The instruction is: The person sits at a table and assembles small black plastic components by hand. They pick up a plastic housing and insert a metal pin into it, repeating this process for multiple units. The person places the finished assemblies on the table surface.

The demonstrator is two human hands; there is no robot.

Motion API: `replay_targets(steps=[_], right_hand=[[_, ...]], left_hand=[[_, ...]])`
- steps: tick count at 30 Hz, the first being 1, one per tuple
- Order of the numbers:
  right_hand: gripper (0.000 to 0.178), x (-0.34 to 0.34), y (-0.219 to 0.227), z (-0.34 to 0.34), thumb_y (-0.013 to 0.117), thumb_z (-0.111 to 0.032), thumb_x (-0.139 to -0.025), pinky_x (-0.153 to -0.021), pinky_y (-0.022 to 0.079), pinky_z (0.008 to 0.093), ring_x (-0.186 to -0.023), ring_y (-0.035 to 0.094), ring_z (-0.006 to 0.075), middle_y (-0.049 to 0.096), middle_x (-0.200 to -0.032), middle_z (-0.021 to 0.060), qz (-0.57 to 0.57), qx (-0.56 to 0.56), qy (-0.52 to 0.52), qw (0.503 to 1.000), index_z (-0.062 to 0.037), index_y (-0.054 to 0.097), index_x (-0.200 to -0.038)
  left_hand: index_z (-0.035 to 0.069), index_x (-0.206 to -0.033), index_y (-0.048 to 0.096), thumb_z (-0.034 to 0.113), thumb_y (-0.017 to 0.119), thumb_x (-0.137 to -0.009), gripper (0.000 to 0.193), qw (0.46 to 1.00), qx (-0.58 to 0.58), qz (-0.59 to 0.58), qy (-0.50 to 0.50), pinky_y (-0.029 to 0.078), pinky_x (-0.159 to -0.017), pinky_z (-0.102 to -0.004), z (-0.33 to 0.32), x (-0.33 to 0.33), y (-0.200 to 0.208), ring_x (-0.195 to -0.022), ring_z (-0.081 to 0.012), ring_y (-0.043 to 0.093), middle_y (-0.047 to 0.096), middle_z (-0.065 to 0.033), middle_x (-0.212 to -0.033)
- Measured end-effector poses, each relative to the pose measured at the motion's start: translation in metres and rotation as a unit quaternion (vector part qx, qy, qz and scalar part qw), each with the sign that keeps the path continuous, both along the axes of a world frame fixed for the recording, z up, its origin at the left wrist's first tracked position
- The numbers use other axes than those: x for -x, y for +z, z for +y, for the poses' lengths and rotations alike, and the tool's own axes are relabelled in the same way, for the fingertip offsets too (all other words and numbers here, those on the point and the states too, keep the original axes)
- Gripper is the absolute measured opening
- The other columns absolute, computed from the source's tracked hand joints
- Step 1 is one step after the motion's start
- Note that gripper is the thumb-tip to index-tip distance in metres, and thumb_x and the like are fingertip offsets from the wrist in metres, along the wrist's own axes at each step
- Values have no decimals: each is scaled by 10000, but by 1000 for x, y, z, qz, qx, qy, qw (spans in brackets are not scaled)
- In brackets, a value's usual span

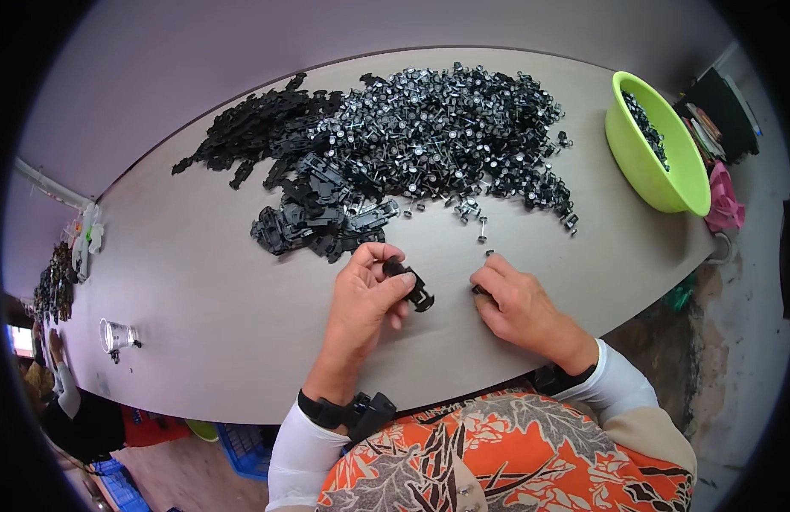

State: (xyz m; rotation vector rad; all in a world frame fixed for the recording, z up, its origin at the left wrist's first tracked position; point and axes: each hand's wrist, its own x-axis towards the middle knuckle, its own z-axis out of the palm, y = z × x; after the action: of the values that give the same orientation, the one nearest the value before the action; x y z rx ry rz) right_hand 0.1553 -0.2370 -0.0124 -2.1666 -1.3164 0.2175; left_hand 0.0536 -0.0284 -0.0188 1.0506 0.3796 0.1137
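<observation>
Left grip (pixel 366 292) on tilted black plastic part (pixel 420 298)

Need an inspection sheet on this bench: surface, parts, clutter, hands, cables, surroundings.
Surface: pale tabletop, edges bent by the fisheye view.
Job's things: heap of black pieces against a heap of wheeled axles; green bowl at right, with small dark parts inside.
Clutter: clear cup at left, dark bits beside it.
Hands: left hand holds a black part; right hand pinches a small dark item, kind unclear.
Cables: nothing seen that is clearly one.
Surroundings: blue crate below the near edge; pink item beyond the bowl; another person's sleeve at far left.
</observation>
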Motion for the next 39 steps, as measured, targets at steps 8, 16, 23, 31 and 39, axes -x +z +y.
replay_targets(steps=[8,16,23,31,39], right_hand=[[266,-10,2,-3,635,-5,-749,-664,495,418,-783,581,340,493,-985,143,7,-10,92,996,15,523,-989],[242,-14,11,-2,665,-40,-740,-648,499,415,-765,591,325,497,-972,132,-16,67,66,995,-19,552,-953],[277,-9,20,0,706,-93,-721,-654,500,406,-772,593,318,503,-928,116,0,68,41,997,-32,551,-942],[302,-17,4,2,678,-21,-708,-680,498,376,-836,588,305,532,-966,104,-10,3,118,993,-31,561,-986],[556,5,9,29,700,2,-651,-697,501,349,-850,566,280,570,-986,87,-69,-135,80,985,-48,539,-1181]], left_hand=[[-13,-945,570,77,621,-882,121,993,69,72,-59,552,-476,-238,-4,-2,2,-627,-202,681,639,-116,-835],[1,-971,556,92,647,-874,160,987,105,58,-103,515,-420,-234,4,-3,-5,-569,-188,667,675,-161,-819],[-31,-965,590,41,708,-807,210,988,54,95,-110,524,-475,-232,-2,-2,3,-572,-151,645,681,-154,-811],[-30,-971,582,68,655,-859,166,989,36,94,-109,509,-455,-224,-3,-4,3,-551,-150,635,672,-150,-824],[-3,-950,575,130,602,-914,141,988,65,77,-116,418,-399,-206,-7,-2,-5,-512,-116,579,636,-91,-767]])
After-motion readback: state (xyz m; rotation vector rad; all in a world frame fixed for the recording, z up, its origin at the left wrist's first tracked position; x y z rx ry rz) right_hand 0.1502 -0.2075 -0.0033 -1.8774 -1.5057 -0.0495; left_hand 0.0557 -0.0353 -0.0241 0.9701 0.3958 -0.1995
